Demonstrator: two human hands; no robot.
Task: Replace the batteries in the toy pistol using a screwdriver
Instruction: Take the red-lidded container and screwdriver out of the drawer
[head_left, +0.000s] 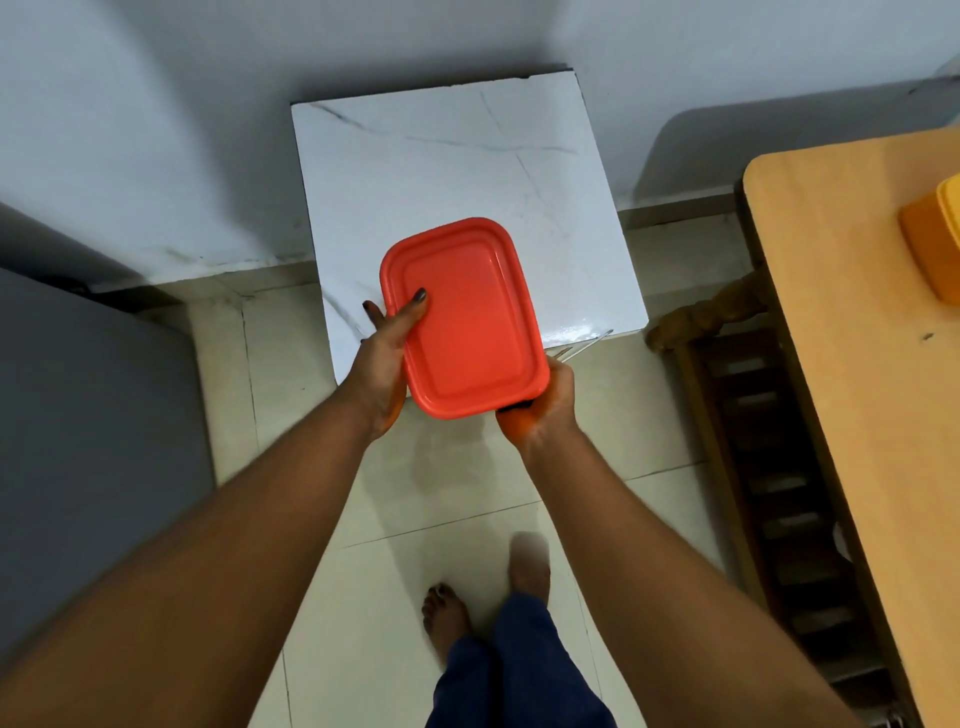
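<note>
I hold a red lidded plastic box (467, 322) in both hands, above the near edge of a small white marble-topped table (441, 156). My left hand (387, 353) grips its left side, thumb on the lid and fingers under the rim. My right hand (545, 405) grips the near right corner from below. A thin metal rod, maybe the screwdriver's shaft (589, 345), sticks out past my right hand; what holds it is hidden. No toy pistol or batteries show.
A wooden table (841, 322) with a yellow container (935, 244) stands at the right, a dark wooden chair (753, 467) beside it. A grey surface (78, 441) fills the left. My feet (488, 597) stand on the tiled floor.
</note>
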